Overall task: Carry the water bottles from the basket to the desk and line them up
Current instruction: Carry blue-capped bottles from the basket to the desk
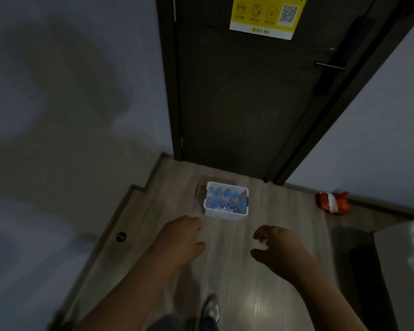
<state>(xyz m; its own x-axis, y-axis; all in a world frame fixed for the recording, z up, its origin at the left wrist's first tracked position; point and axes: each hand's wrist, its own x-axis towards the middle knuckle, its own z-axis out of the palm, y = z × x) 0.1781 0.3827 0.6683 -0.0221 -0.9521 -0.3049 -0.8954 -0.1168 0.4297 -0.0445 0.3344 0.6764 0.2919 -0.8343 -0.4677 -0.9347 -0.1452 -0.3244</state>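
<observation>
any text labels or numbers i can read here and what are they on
Nothing reads clearly.
Yellow and white sign on the dark door: three icons, a QR code, captions too blurred.
Blue-capped clear water bottles in the white plastic basket: labels too small.
Red crumpled packet: white patch, unreadable.

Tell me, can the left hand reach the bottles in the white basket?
Probably yes, after bending: the left hand is open and empty, nothing blocks the basket, and the bottles stand uncovered.

One basket (225,212); five blue-capped bottles (226,194) visible; one red bag (334,202).
</observation>
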